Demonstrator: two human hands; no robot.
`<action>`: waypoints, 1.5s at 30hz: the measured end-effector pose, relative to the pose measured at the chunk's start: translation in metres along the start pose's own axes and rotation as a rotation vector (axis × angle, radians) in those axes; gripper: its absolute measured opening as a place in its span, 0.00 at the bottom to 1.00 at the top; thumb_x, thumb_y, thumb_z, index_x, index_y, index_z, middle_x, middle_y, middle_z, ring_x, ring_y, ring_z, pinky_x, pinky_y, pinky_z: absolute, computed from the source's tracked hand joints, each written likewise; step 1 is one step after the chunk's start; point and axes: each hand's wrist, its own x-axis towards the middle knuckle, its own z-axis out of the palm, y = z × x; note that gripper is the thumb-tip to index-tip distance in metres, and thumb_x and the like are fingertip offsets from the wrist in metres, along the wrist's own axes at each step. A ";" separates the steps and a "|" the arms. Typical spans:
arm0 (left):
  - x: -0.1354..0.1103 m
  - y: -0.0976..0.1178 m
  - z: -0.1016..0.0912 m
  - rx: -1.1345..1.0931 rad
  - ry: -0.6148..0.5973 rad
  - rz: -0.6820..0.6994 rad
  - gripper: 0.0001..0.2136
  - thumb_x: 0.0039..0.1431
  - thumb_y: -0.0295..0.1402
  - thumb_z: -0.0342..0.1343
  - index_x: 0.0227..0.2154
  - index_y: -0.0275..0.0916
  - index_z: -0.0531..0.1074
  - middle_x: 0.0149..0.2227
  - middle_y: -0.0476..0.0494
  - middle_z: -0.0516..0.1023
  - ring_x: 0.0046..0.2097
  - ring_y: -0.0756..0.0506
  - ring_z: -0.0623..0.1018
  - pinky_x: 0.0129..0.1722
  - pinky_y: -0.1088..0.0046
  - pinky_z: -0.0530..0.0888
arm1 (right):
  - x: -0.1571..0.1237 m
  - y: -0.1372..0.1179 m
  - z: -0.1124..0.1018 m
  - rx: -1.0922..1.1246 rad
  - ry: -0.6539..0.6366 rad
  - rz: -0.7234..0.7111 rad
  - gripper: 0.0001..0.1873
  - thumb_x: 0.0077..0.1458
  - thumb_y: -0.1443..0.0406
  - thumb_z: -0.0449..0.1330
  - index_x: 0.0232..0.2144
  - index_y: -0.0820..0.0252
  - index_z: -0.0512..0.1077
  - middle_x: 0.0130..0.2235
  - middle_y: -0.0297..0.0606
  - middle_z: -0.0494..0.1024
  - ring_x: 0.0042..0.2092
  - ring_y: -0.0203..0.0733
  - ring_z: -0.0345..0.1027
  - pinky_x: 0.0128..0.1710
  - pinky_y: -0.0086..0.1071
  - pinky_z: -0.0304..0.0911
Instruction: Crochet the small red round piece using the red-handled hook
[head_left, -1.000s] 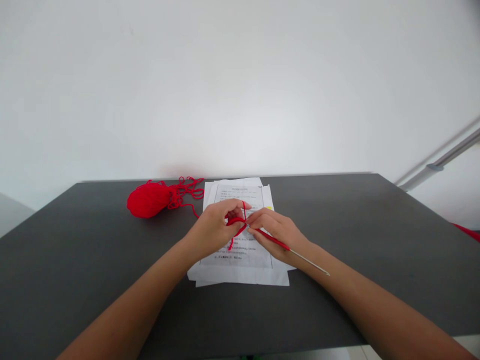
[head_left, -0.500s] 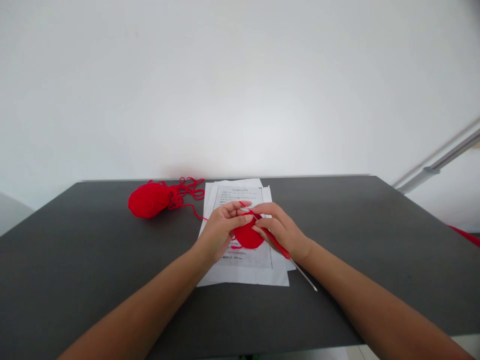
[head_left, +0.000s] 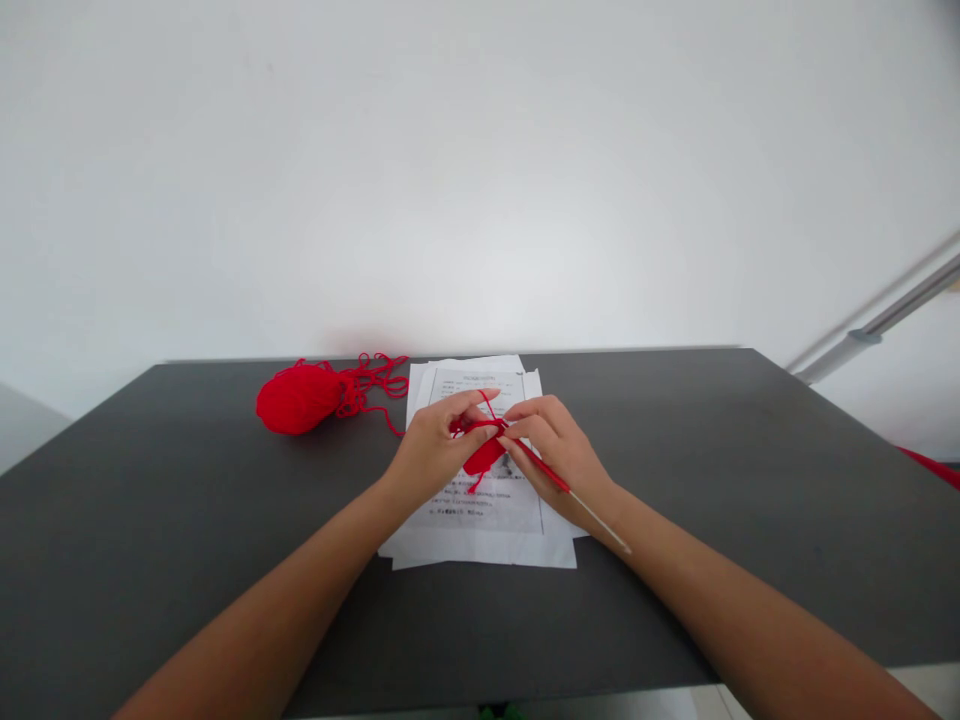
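Observation:
Between thumb and fingers my left hand pinches a small red crocheted piece, with a strand of yarn running over its raised index finger. A short yarn tail hangs from the piece's lower edge. My right hand is closed round the red handle of a crochet hook. Its metal shaft sticks out behind, over the right wrist, while the other tip meets the top edge of the crochet work. Fingers partly hide that tip. From the left hand the yarn leads back to a red yarn ball.
Printed paper sheets lie overlapped under my hands on the dark grey table. Loose yarn loops spread beside the ball. A white wall rises behind the table. At the right stands a grey metal pole.
The crochet piece has tilted, so less of its face shows, and its tail now hangs down. The hook's rear end has risen towards my right wrist. My left index finger is lifted higher with the yarn.

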 end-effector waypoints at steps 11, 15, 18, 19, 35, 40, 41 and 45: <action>0.009 0.000 -0.023 0.136 -0.137 0.065 0.12 0.50 0.29 0.58 0.39 0.39 0.77 0.31 0.45 0.79 0.35 0.46 0.75 0.38 0.69 0.71 | 0.011 -0.006 -0.021 0.479 -0.088 0.494 0.08 0.54 0.60 0.61 0.30 0.59 0.74 0.32 0.39 0.79 0.34 0.41 0.72 0.32 0.32 0.67; 0.009 -0.003 -0.026 0.057 -0.208 0.019 0.11 0.49 0.31 0.60 0.38 0.39 0.77 0.33 0.44 0.79 0.38 0.45 0.76 0.39 0.70 0.72 | 0.015 -0.007 -0.028 0.562 -0.146 0.551 0.09 0.51 0.60 0.63 0.28 0.60 0.75 0.30 0.38 0.78 0.32 0.40 0.71 0.29 0.32 0.66; 0.009 -0.003 -0.027 -0.005 -0.242 -0.022 0.11 0.48 0.31 0.61 0.37 0.39 0.77 0.33 0.44 0.79 0.37 0.46 0.76 0.37 0.71 0.72 | 0.016 -0.007 -0.032 0.595 -0.170 0.584 0.09 0.50 0.60 0.64 0.29 0.61 0.75 0.29 0.38 0.78 0.31 0.40 0.71 0.29 0.32 0.66; 0.009 -0.003 -0.027 -0.021 -0.250 -0.035 0.11 0.48 0.31 0.61 0.37 0.39 0.77 0.33 0.44 0.79 0.37 0.46 0.76 0.37 0.72 0.72 | 0.017 -0.007 -0.033 0.607 -0.176 0.594 0.09 0.50 0.60 0.64 0.29 0.61 0.75 0.29 0.38 0.78 0.32 0.40 0.71 0.30 0.32 0.66; 0.010 -0.005 -0.029 -0.117 -0.348 -0.054 0.13 0.46 0.29 0.62 0.38 0.38 0.78 0.26 0.50 0.72 0.30 0.51 0.71 0.30 0.76 0.68 | 0.019 -0.011 -0.042 0.572 -0.267 0.526 0.09 0.50 0.60 0.64 0.28 0.62 0.75 0.27 0.36 0.76 0.28 0.37 0.68 0.27 0.30 0.62; 0.010 -0.006 -0.029 -0.156 -0.345 -0.060 0.12 0.46 0.28 0.62 0.37 0.37 0.78 0.26 0.50 0.72 0.30 0.52 0.71 0.30 0.77 0.68 | 0.020 -0.007 -0.034 0.798 -0.209 0.760 0.13 0.47 0.58 0.66 0.26 0.63 0.72 0.27 0.38 0.78 0.33 0.42 0.74 0.34 0.35 0.69; 0.010 -0.007 -0.029 -0.161 -0.346 -0.066 0.12 0.46 0.28 0.62 0.37 0.37 0.78 0.26 0.50 0.72 0.29 0.52 0.70 0.29 0.77 0.68 | 0.020 -0.007 -0.032 0.808 -0.199 0.774 0.14 0.46 0.57 0.66 0.26 0.63 0.72 0.27 0.38 0.78 0.32 0.43 0.74 0.34 0.36 0.69; 0.011 -0.008 -0.030 -0.178 -0.348 -0.092 0.12 0.45 0.28 0.62 0.36 0.37 0.78 0.26 0.50 0.71 0.28 0.53 0.70 0.28 0.78 0.67 | 0.019 -0.010 -0.033 0.618 -0.211 0.609 0.10 0.49 0.59 0.65 0.27 0.62 0.74 0.29 0.39 0.79 0.33 0.42 0.73 0.33 0.34 0.67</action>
